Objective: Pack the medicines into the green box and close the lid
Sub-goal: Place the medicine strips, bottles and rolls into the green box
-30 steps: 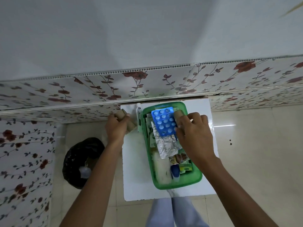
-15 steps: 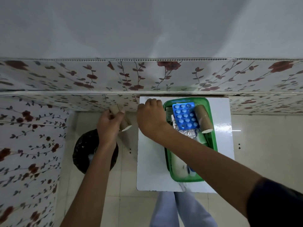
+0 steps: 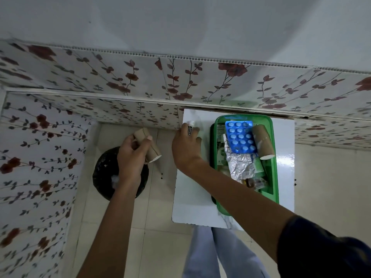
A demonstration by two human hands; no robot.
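In the head view, a white bench [image 3: 190, 197] stands against a floral-panelled wall [image 3: 140, 77], and the green box [image 3: 274, 173] sits on its right part, open, with no lid over it. Inside, a blue blister pack [image 3: 241, 137] with rows of pale round tablets lies at the far end, tilted across the other packets. Just to its right a brown cardboard-coloured roll [image 3: 263, 141] lies against the right wall of the box, its white end pointing nearer. Below the blister pack lies a crumpled silver foil strip [image 3: 239, 167], with green-printed packets [image 3: 257, 166] beside and under it; further near, a small dark brown item [image 3: 251, 183] lies among wrappers too blurred to tell apart.

The right hand [image 3: 185, 151] reaches across to the far left corner of the bench, just beside the left wall of the box. Its fingers are curled around a small white tube [image 3: 190, 128] with dark lettering, which sticks out beyond the fingertips. Whether the tube is off the bench cannot be told. A dark sleeve [image 3: 321, 247] covers the upper arm.

The left hand [image 3: 130, 157] is held left of the bench, over the tiled floor [image 3: 160, 247], pinching a second brown roll [image 3: 148, 145] between thumb and fingers, white end pointing near and right. Under it stands a black bin [image 3: 104, 173] on the floor. Pale trouser legs [image 3: 220, 255] show below the bench's near edge.
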